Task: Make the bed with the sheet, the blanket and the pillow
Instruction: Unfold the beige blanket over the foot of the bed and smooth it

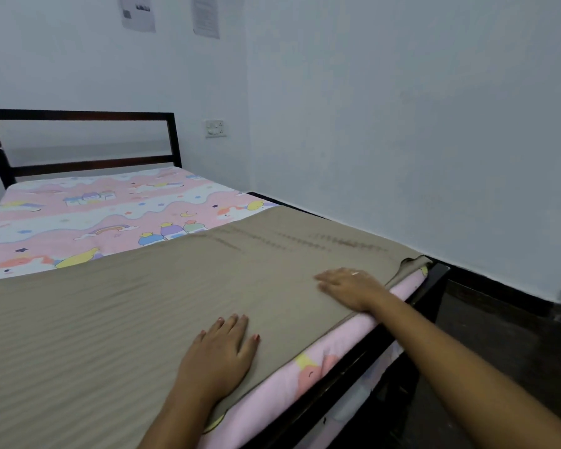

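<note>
two open hands are lying flat on the blanket

the left hand (pixel 221 350) and the right hand (pixel 350 288) are both resting palm down on the beige striped blanket (pixel 143 303), with fingers straight and gripping nothing. the blanket is spreading under the fingertips and ahead of them. beyond its far edge the pink cartoon sheet (pixel 94 209) is showing, up to the dark headboard (pixel 78 115). behind the wrists the sheet is covering the mattress side above the black frame (pixel 436 280).

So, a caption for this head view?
Left hand and right hand flat on tan striped blanket over pink cartoon sheet.
</note>
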Motion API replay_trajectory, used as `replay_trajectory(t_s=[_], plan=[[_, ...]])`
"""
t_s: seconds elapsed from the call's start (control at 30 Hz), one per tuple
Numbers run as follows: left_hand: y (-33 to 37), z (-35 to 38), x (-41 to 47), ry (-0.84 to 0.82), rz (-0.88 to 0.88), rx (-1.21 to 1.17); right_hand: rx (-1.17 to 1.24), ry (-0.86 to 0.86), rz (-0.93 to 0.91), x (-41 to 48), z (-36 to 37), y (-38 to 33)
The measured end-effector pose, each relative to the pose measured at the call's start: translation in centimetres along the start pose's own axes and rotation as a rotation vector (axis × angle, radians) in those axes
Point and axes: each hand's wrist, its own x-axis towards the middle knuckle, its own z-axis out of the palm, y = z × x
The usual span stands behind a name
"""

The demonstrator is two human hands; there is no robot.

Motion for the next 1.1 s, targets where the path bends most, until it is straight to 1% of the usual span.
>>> replay_trajectory(t_s=[0.07, 0.13, 0.17, 0.2, 0.23, 0.27, 0.3, 0.37, 0.4, 0.43, 0.5, 0.67, 0.77, 0.9, 1.0, 1.1], plan=[[0.1, 0.1, -0.2, 0.010, 0.000, 0.003, -0.090, 0.010, 0.284, -0.2, -1.2, 5.2], [0.1, 0.1, -0.3, 0.018, -0.001, 0.005, -0.186, -0.033, 0.549, -0.8, -2.6, 8.4], [0.2, 0.2, -0.3, 0.015, -0.001, 0.008, -0.245, -0.037, 0.621, -1.0, -3.1, 8.7], [0.1, 0.3, -0.1, 0.010, -0.001, 0.009, -0.294, -0.013, 0.621, -1.0, -3.3, 8.1], [0.1, 0.3, 0.0, 0.006, -0.001, 0.011, -0.303, 0.035, 0.544, -0.7, -3.2, 6.6], [0.1, 0.3, 0.0, 0.000, -0.001, 0.013, -0.274, 0.071, 0.411, -0.3, -2.7, 4.4], [0.0, 0.2, 0.1, -0.011, -0.001, 0.014, -0.216, 0.068, 0.257, -0.1, -2.0, 1.4], [0.0, 0.2, 0.4, -0.050, -0.003, 0.008, -0.102, -0.012, -0.037, -0.3, 0.1, -5.0], [0.0, 0.1, 0.6, -0.069, -0.011, 0.010, -0.070, -0.049, -0.138, -0.5, 1.0, -7.7], [-0.1, 0.1, 0.9, -0.089, -0.026, 0.012, -0.054, -0.072, -0.197, -0.4, 1.5, -9.6], [-0.2, 0.0, 1.9, -0.136, -0.066, 0.017, -0.026, -0.086, -0.216, 0.5, 2.1, -11.3], [-0.7, 0.2, 5.9, -0.237, -0.117, 0.072, -0.007, -0.066, -0.171, 2.4, 2.9, -11.4], [-1.3, 0.2, 8.3, -0.277, -0.087, 0.117, 0.001, -0.054, -0.175, 3.1, 3.1, -11.4], [-1.9, -0.6, 10.4, -0.338, 0.014, 0.178, -0.006, -0.056, -0.164, 3.2, 3.0, -11.4], [-1.7, -1.4, 11.5, -0.338, 0.058, 0.258, -0.006, -0.058, -0.163, 3.3, 2.9, -11.8], [-1.0, -2.3, 12.5, -0.348, 0.065, 0.234, -0.004, -0.046, -0.158, 3.5, 2.8, -12.1]])
